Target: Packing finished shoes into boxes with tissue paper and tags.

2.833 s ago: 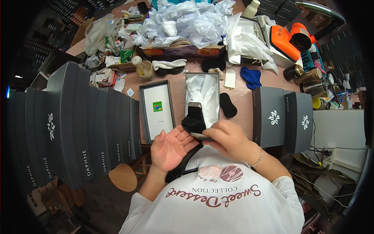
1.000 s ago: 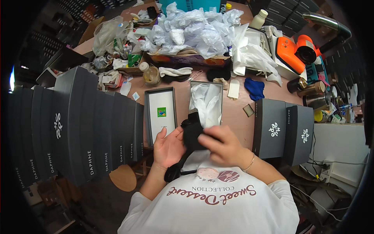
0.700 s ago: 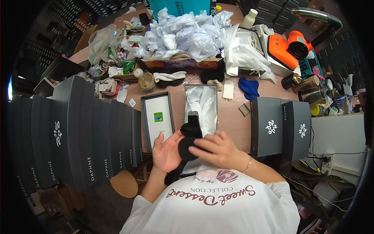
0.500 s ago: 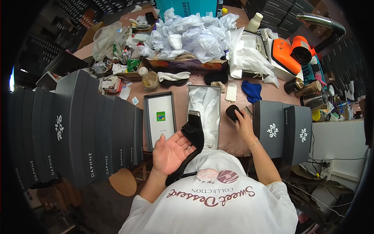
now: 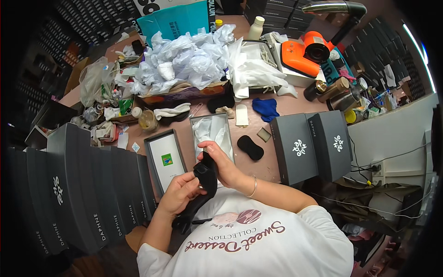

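Observation:
A black heeled shoe (image 5: 210,181) is held upright in front of my chest. My left hand (image 5: 181,193) pinches its side with thumb and fingers. My right hand (image 5: 222,165) is wrapped round the shoe's upper end, covering much of it. Just beyond stands an open grey shoebox (image 5: 232,138) lined with white tissue paper (image 5: 213,130). Left of it lies a box lid (image 5: 173,179), its white inside facing up with a green sticker. On the table to the right are a black peanut-shaped sponge (image 5: 250,147) and a small greyish rectangular pad (image 5: 264,134).
Dark shoeboxes (image 5: 78,184) stand in a row at the left, and two more (image 5: 295,147) at the right. Farther back are a heap of white tissue (image 5: 184,60), a blue cloth (image 5: 266,109), a glue jar (image 5: 147,120) and an orange machine (image 5: 300,57).
My right hand has left the black sponge on the table and moved left onto the shoe. My left hand has gone from open-palmed to pinching the shoe. The view has shifted right.

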Motion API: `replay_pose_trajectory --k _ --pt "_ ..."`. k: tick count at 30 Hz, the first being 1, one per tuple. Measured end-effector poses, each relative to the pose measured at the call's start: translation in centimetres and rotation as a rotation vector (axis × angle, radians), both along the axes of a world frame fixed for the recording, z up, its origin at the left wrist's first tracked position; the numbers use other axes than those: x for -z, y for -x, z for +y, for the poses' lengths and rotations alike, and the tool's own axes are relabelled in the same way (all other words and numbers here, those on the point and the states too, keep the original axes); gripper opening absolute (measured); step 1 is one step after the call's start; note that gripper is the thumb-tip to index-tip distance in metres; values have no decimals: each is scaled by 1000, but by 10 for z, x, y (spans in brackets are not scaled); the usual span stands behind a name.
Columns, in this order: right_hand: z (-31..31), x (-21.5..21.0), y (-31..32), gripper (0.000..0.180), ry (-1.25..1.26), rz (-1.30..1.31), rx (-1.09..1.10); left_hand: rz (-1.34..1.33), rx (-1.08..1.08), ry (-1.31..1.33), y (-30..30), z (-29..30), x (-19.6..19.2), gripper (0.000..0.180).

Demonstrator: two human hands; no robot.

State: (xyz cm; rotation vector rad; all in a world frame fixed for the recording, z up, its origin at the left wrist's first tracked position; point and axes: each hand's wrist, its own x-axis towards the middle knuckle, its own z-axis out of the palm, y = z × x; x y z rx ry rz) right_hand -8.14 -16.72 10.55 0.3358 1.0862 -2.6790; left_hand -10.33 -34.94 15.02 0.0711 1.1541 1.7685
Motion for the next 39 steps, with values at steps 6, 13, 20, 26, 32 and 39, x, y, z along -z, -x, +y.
replay_pose_trajectory --k 6,13,20,26,32,39 --pt "-7 11 21 32 -134 84 57 -448 -434 -354 0 24 25 38" --pt "18 24 22 58 -313 61 -180 -678 -431 -497 -6 17 24 52" --pt "119 76 65 39 -1100 53 21 -645 -529 -560 -7 17 34 57" --pt "132 91 127 35 -1624 256 7 -683 -617 -556 -8 17 58 53" --pt "65 79 192 23 -1620 548 -171 -676 -690 -683 -10 6 74 52" --pt "-39 131 279 16 -1838 660 -278 -613 -766 -670 -20 -1 70 55"
